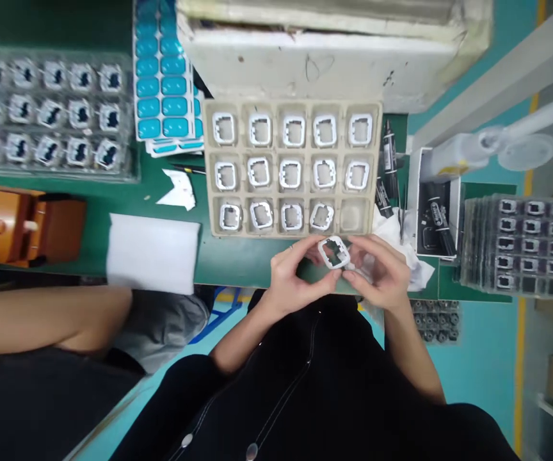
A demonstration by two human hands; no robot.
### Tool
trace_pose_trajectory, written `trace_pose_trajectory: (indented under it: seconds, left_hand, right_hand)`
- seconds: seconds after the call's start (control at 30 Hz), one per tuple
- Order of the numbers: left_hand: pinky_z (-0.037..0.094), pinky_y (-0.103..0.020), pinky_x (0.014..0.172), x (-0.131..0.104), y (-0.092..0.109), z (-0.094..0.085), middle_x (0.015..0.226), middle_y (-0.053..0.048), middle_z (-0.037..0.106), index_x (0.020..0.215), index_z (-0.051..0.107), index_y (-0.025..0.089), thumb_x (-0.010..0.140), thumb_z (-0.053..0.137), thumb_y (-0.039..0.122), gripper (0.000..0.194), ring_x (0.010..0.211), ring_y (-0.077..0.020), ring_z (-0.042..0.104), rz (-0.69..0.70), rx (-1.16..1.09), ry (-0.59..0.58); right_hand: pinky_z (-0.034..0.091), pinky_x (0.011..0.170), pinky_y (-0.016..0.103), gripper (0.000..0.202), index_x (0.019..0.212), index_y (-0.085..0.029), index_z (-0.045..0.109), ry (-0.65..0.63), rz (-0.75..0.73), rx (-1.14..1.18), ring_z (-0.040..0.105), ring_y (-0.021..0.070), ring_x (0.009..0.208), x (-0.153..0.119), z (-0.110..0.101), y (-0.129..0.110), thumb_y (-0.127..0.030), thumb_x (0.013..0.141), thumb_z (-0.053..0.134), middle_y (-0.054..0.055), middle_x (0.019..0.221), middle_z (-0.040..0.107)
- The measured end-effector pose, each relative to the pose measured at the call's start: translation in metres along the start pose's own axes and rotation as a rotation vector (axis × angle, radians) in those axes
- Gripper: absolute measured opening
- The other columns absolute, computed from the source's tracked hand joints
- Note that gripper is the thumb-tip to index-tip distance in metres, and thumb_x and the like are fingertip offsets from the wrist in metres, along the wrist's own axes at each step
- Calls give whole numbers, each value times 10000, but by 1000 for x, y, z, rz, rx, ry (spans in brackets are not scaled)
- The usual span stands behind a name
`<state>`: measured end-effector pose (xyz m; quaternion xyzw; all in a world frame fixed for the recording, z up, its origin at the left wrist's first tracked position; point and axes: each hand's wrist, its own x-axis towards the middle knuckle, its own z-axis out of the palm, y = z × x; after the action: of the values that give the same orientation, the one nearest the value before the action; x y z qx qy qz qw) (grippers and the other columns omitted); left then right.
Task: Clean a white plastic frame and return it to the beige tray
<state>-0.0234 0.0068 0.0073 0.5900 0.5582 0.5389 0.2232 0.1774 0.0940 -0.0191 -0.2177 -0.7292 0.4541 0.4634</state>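
Between both hands, just in front of the tray, is a small white square plastic frame with a notched inner edge. My left hand pinches its left side between thumb and fingers. On the other side my right hand has its thumb and fingers closed at the frame's right edge. A beige compartment tray lies directly beyond my hands, with similar white frames in its pockets. The front right pocket of that tray holds no frame.
Blue-celled sheets and a clear tray of parts lie left, near an orange device and white foam. Markers, a white box and stacked trays stand right. Another person's arm reaches in at left.
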Motion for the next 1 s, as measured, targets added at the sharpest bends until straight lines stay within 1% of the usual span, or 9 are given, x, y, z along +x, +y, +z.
trace_pose_trajectory:
  seconds: [0.1,0.2,0.33,0.43,0.5,0.6,0.73,0.87,1.0]
  left_hand:
    - [633,-293,747,19,1,-11,960,-15,795,1469,716,219,1000,902,388,533,774,-162,725,100,178,9]
    - [618,-388,907,43,-6,-17,1090,-85,805,1511,704,202,1076,785,449,507,967,-240,745,198,421,-72]
    - [512,-521,1062,69,-16,-3,1412,-194,772,1519,739,210,1133,660,567,531,1265,-373,675,227,772,-266]
    - [446,-570,1109,74,-14,13,1603,-220,676,1596,709,241,1149,623,420,489,1419,-432,599,213,863,-399]
    - [420,-603,1134,70,-10,20,1669,-242,624,1661,662,234,1143,598,353,535,1483,-461,555,182,864,-414]
    - [414,-631,1166,62,-5,19,1658,-254,624,1666,658,212,1125,612,400,574,1497,-475,539,139,800,-316]
    - [448,-634,1167,67,-9,-6,1526,-220,698,1517,753,236,1105,629,370,450,1410,-438,599,131,754,-111]
    - [484,-661,1123,95,-21,-52,1388,-210,731,1315,815,241,1102,613,344,311,1322,-449,633,-33,933,85]
    - [489,-705,1142,114,-32,-88,1378,-248,711,1371,810,233,1077,636,349,361,1324,-500,643,-239,1055,10]
  right_hand:
    - [601,640,316,671,1616,-303,721,48,-10,-42,660,191,774,0,4,-1,-190,973,877,26,965,744]
    - [613,653,322,566,1547,-285,752,63,-23,-114,694,192,774,0,8,-4,-208,996,852,27,957,761]
    - [620,668,344,284,1307,-249,827,152,-29,-212,706,191,712,-2,11,-3,-248,1023,820,10,855,763]
    - [578,622,351,72,1053,-243,828,288,-23,-269,701,199,672,-7,11,1,-272,1062,763,24,801,765]
    - [542,582,352,185,919,-245,792,359,-13,-298,686,200,629,-10,11,3,-304,1085,735,28,755,753]
    - [540,566,357,259,873,-250,781,415,4,-330,684,205,599,-10,11,4,-364,1099,727,26,720,745]
    - [594,622,357,197,1001,-250,836,480,42,-382,721,208,663,-7,13,5,-380,1104,729,39,816,799]
    - [617,669,352,205,1087,-237,842,584,62,-438,738,207,723,-6,16,10,-348,1132,675,50,885,816]
    - [632,712,374,220,1096,-229,825,607,70,-487,754,222,766,-6,17,15,-330,1141,635,63,931,823]
